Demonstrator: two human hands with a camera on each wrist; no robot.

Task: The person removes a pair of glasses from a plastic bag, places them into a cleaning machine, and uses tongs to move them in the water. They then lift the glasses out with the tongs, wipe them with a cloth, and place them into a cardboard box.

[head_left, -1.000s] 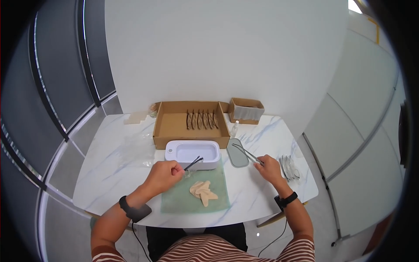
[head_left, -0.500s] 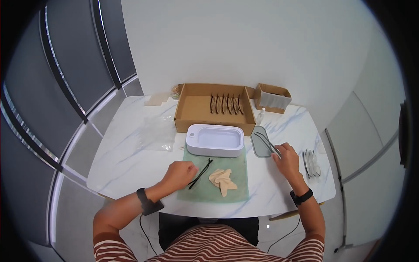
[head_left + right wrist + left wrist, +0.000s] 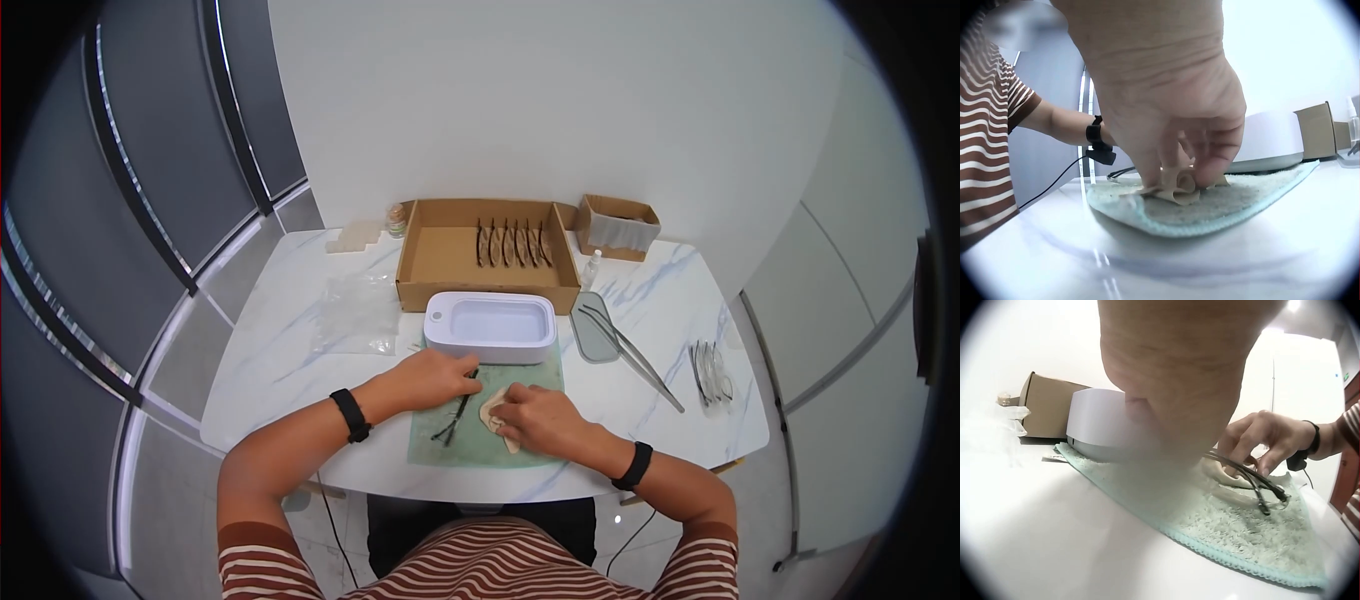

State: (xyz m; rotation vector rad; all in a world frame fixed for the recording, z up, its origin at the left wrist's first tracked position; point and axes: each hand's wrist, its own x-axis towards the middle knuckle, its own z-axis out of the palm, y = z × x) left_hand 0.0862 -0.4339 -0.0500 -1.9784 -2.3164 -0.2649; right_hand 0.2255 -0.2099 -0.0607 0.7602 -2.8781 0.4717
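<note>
Over the pale green towel (image 3: 535, 376), my left hand (image 3: 432, 380) holds a pair of glasses (image 3: 457, 418) whose dark temples stick out towards me. The left wrist view shows the dark temple tips (image 3: 1264, 487) close above the towel, with the fingertips hidden behind the hand. My right hand (image 3: 545, 420) pinches a crumpled beige cloth (image 3: 1175, 194) lying on the towel. Just behind the hands stands a white cleaner tub (image 3: 490, 352). Long metal tweezers (image 3: 640, 360) lie with their tips on a grey-green lid (image 3: 595, 345), to the right.
Several clear-framed glasses (image 3: 712, 375) lie at the right edge of the table. A shallow cardboard box (image 3: 430, 245) holding a row of dark glasses stands behind the tub. Beside it are a smaller box (image 3: 620, 240), a small bottle (image 3: 592, 268) and a plastic bag (image 3: 358, 315).
The right hand has let go of the tweezers, which now lie on the lid and table, and has moved left to take the beige cloth. The left hand has brought the glasses over the towel.
</note>
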